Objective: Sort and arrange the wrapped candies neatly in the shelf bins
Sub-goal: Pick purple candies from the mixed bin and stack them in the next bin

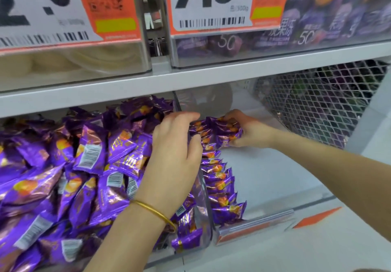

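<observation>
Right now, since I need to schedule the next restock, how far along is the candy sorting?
Done: one neat row of purple candies stands along the clear divider in the right bin. In hand: the right hand grips a handful at the row's back end, the left hand steadying it. Left: the heap left of the divider lies jumbled, and most of the right bin's floor is bare.
</observation>
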`<state>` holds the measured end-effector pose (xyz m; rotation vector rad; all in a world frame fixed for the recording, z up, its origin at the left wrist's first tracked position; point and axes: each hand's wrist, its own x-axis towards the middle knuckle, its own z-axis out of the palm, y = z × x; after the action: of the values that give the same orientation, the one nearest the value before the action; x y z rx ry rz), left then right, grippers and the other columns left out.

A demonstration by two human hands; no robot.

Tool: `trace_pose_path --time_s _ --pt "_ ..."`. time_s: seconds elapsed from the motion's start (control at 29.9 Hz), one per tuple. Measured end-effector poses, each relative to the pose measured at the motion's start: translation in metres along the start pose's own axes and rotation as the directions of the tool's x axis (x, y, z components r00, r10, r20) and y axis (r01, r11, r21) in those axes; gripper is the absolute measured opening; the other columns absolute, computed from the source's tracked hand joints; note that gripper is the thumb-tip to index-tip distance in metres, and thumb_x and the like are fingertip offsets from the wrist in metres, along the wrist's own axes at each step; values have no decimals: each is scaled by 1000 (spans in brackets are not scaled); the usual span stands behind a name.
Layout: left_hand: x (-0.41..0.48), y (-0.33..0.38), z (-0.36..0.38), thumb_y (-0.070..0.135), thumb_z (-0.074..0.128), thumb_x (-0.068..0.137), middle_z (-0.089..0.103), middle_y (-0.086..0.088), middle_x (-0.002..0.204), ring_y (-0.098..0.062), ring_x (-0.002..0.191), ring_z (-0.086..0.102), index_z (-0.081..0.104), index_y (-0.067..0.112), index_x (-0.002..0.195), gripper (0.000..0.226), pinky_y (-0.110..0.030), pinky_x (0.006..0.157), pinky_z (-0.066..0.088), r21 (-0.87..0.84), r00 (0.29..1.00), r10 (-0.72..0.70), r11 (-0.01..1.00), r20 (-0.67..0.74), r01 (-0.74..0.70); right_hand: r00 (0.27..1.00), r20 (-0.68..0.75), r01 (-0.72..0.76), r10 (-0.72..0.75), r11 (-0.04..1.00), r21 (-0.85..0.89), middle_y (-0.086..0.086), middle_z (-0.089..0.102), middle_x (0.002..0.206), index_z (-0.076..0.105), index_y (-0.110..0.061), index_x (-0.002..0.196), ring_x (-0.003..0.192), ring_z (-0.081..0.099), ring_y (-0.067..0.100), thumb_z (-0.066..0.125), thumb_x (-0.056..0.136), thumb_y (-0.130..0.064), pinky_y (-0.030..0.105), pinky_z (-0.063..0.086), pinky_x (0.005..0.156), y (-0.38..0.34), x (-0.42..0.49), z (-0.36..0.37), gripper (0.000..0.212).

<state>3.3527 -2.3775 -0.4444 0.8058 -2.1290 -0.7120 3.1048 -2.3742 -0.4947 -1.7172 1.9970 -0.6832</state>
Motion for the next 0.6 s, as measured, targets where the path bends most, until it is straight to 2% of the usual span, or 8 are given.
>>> trace_pose_path --time_s 0.1,0.2,0.23,0.3,0.37,0.43,0.5,0.6 --pt "0 1 0 15 45 90 44 9 116 -18 117 44 52 21 124 35 -42 99 42 6 1000 -3 1000 -5 3 998 -36 40 -44 993 -111 9 50 123 47 -7 132 115 45 20 74 77 -13 11 31 85 4 2 6 61" --pt "0 2 0 21 42 87 43 11 115 -19 117 45 52 22 124 38 -41 100 41 11 1000 -19 1000 -7 19 997 -42 50 -57 988 -148 16 42 124 49 -10 134 122 37 25 72 79 -11 9 25 90 8 4 7 60" --pt "0 3 0 21 42 88 42 11 115 -20 116 45 52 22 124 38 -41 101 41 8 1000 -26 1000 -5 26 998 -40 44 -51 984 -170 15 40 125 48 -14 136 122 38 25 71 80 -14 12 28 93 8 4 6 60" --pt "-1 3 -1 21 42 86 42 11 115 -20 116 45 52 22 124 39 -41 100 41 8 1000 -24 1000 -11 24 999 -48 6 -21 957 -291 12 36 132 43 -26 140 123 39 28 67 85 -27 29 35 102 8 4 8 61" --pt "-1 3 -1 19 44 88 42 12 114 -21 115 45 52 21 124 37 -42 100 41 6 1000 -16 1000 -18 16 999 -50 -16 -4 921 -389 9 34 139 34 -33 144 124 41 31 62 88 -32 41 40 102 7 4 11 62" --pt "-1 3 -1 16 45 90 41 11 114 -21 115 46 52 21 124 35 -42 100 41 2 1000 -20 1000 -15 20 997 -77 -9 -17 942 -336 9 38 141 31 -26 144 120 48 33 63 88 -25 45 44 97 4 4 15 64" --pt "-1 3 -1 15 46 91 41 11 114 -21 115 46 52 21 125 34 -41 100 40 -1 999 -32 999 -12 32 994 -104 -12 -17 962 -271 10 42 138 37 -18 137 113 54 33 64 87 -17 44 46 93 0 3 18 57" --pt "0 4 -1 11 49 91 41 10 114 -21 114 45 52 20 125 35 -41 101 40 6 999 -35 999 -11 35 996 -87 -9 -19 950 -312 12 33 143 44 -11 130 112 54 37 62 87 -12 44 45 94 -3 5 25 47"
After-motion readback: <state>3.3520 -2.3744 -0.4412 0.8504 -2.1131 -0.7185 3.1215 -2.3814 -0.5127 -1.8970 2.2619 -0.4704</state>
